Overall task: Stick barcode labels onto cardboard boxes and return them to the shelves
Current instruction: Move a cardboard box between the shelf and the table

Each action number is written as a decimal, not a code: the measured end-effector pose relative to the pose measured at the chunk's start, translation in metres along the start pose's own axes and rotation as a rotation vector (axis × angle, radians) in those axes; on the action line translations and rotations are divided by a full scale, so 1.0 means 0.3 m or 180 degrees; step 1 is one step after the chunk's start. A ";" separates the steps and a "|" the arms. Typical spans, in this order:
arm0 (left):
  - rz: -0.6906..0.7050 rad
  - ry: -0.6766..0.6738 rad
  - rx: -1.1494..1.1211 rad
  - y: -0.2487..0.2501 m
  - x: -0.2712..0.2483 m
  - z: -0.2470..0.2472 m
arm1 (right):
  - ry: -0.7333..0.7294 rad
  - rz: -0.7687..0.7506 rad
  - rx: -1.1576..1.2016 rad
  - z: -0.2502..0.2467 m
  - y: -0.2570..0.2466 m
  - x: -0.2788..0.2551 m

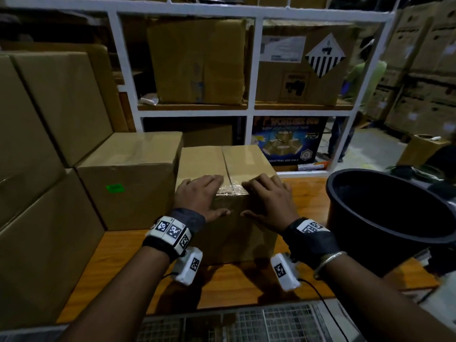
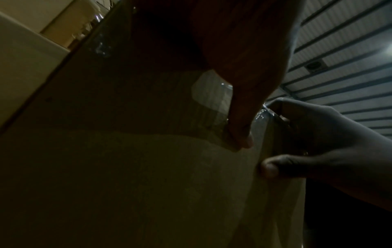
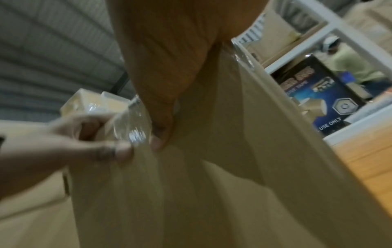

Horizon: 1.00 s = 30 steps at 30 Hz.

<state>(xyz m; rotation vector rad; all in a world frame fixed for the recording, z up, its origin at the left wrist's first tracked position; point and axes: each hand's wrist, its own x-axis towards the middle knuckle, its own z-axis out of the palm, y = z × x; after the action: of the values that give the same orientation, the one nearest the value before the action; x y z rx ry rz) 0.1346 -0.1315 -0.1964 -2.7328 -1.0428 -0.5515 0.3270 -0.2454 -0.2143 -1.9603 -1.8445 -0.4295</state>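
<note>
A plain cardboard box [image 1: 237, 159] stands on the wooden table [image 1: 246, 287] right in front of me, its top seam closed with clear tape [image 1: 230, 188]. My left hand [image 1: 201, 193] grips the box's near top edge left of the seam, fingers on the top and thumb on the front face. My right hand [image 1: 267, 199] holds the same edge right of the seam, fingers curled. The left wrist view shows the box front [image 2: 127, 167] and the right hand [image 2: 318, 142]. The right wrist view shows the box [image 3: 212, 184] and the left hand [image 3: 63, 142]. No barcode label is visible.
A box with a green sticker [image 1: 128, 174] touches the left side; large stacked boxes [image 1: 37, 119] rise beyond it. A black bucket [image 1: 385, 218] stands at the right. The white shelf [image 1: 249, 112] behind holds boxes, including a blue printed one [image 1: 286, 139]. A person in green [image 1: 362, 77] stands behind.
</note>
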 end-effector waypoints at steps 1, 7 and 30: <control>-0.0006 -0.0011 0.0022 0.000 0.001 0.002 | 0.0028 -0.0033 -0.0067 0.009 0.005 -0.007; -0.0044 -0.0104 0.0157 -0.001 -0.002 0.016 | 0.0137 -0.0087 -0.0137 0.029 0.019 -0.010; 0.0244 -0.0279 0.0135 -0.027 0.000 0.017 | 0.0243 0.0167 0.0313 0.021 0.001 0.001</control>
<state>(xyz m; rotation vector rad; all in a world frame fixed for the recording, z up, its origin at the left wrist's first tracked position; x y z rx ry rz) 0.1305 -0.1241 -0.2010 -2.7682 -0.9524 -0.3967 0.3270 -0.2422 -0.2195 -1.8957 -1.7299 -0.3849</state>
